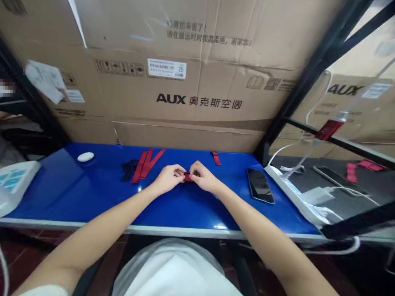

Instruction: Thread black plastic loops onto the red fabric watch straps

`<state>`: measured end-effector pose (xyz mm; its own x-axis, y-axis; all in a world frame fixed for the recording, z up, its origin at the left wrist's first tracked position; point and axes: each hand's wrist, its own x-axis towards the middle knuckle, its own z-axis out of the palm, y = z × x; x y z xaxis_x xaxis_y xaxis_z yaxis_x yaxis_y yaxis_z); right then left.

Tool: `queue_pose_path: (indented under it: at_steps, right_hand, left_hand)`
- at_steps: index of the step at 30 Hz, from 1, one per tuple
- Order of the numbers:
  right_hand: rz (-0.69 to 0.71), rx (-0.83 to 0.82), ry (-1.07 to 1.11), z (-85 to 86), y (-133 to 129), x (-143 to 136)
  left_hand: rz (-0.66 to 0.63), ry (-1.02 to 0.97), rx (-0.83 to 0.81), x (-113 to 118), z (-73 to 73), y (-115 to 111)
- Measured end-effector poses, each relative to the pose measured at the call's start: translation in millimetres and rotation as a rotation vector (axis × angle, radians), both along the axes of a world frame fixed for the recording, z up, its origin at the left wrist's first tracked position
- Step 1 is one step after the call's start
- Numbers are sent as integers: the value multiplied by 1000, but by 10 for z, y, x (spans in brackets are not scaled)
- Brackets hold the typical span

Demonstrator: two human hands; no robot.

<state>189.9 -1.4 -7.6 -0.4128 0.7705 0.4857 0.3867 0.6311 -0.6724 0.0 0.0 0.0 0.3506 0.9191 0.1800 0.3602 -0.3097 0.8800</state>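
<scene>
Both my hands meet over the middle of the blue tabletop (191, 209). Between them is a short red strap (188, 177) with a small black piece at its upper edge, partly covered by fingers. My left hand (170, 177) pinches its left end, fingers closed. On the other end, my right hand (202, 176) is also closed in a pinch. Several red straps (145, 164) lie to the left of my hands, beside a heap of small black buckles (128, 169). Farther back on the right lies a red strap with a black end (217, 158).
A smartphone (260, 186) and a white power strip (298, 197) lie on the right. At the left are a round white lid-like object (85, 156) and a white box-shaped item (17, 185). A large cardboard box (173, 123) stands behind the table, with dark metal posts (308, 82) alongside.
</scene>
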Motion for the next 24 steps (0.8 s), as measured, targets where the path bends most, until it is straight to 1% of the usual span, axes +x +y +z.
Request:
queue_pose_path:
  at_steps: [2,4,6,7,9,12,13,14,15,17,19,20,22,24]
  right_hand:
    - [-62,7,-28,-23,-15,-29]
    - [-109,-3,-31,-45,-26,-54]
    - [-151,-23,-15,-64,-33,-75]
    - [-156,-50,8,-71,-35,-83]
    - [-119,-160,87,-76,-36,-93]
    - [45,-388,274,-54,-17,-70]
    - [94,-431,327,-40,-3,-49]
    - [116,-434,361,-25,15,-20]
    - [100,-390,367,-11,36,15]
    - [-7,-203,273,12,76,90]
    - [-127,-14,77,16,104,154]
    - [-171,38,-32,9,113,175]
    - [-221,47,-223,-21,125,195]
    - [-252,9,-350,-57,138,198]
  left_hand:
    - [49,56,66,18,-6,-23]
    - [60,64,91,27,-16,-35]
    - [30,27,78,24,-30,-32]
    - [2,-18,46,19,-37,-23]
    - [-63,-143,-43,7,-45,2]
    - [-143,-311,-165,-21,-35,42]
    - [-165,-344,-193,-35,-27,52]
    - [-186,-366,-218,-52,-17,59]
    - [-209,-376,-240,-72,-7,63]
    - [-264,-361,-275,-118,11,62]
    - [-322,-309,-297,-162,28,51]
    - [-348,-278,-302,-181,38,42]
    - [-393,-222,-304,-209,68,23]
    - [-427,-183,-299,-233,110,12]
